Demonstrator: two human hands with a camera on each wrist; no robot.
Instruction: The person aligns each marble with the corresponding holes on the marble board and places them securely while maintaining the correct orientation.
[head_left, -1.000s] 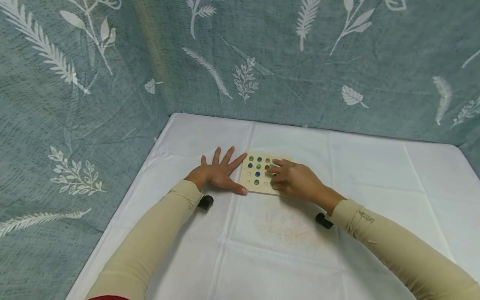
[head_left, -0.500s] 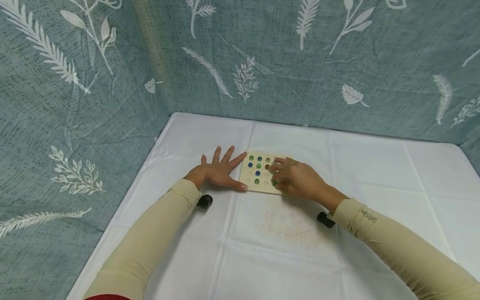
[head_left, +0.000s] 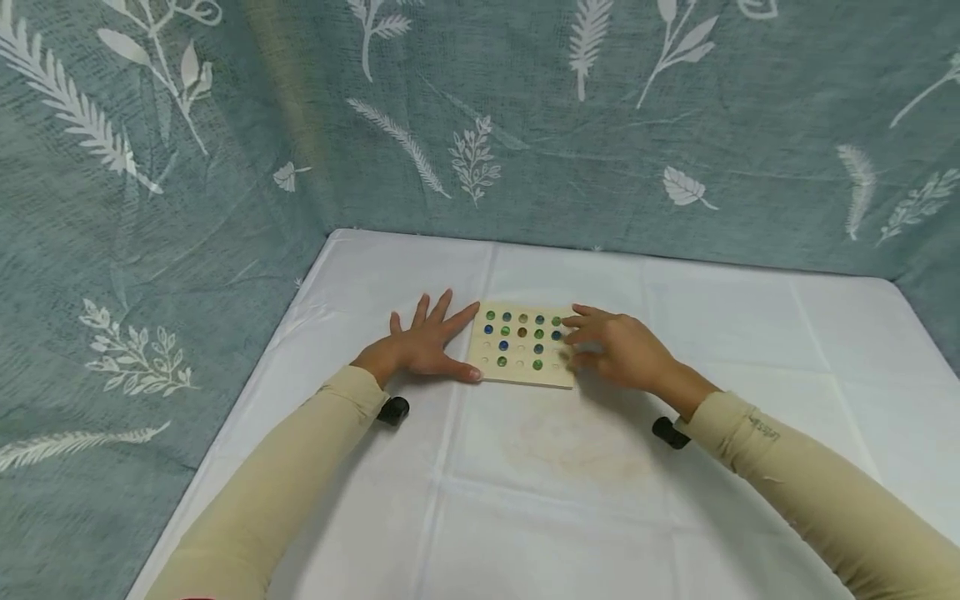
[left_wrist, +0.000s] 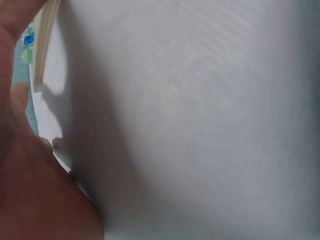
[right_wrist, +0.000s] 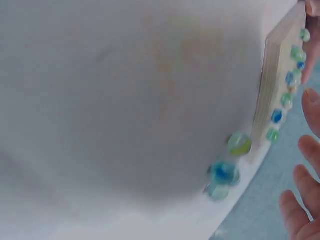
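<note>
A pale wooden board (head_left: 519,377) with rows of round hollows lies on the table, several green, blue and amber glass marbles (head_left: 522,332) seated in it. My left hand (head_left: 423,346) is spread flat at its left side, thumb and index fingertip at the board's edge. At the right side, my right hand (head_left: 626,350) has loosely bent, parted fingers close by the edge, with nothing seen between them. In the right wrist view, three loose marbles (right_wrist: 225,173) sit beside the board on the cloth; the right hand hides them in the head view. Several lower hollows hold no marble.
A white cloth (head_left: 540,533) with fold creases and a faint brownish stain (head_left: 577,437) covers the table. Blue-green leaf-print fabric (head_left: 570,167) hangs behind and along the left. Black wrist devices (head_left: 671,433) show under both sleeves.
My right hand has moved right, off the board, uncovering its right-hand columns and the marbles there. The left hand keeps its place at the board. The head view has shifted slightly.
</note>
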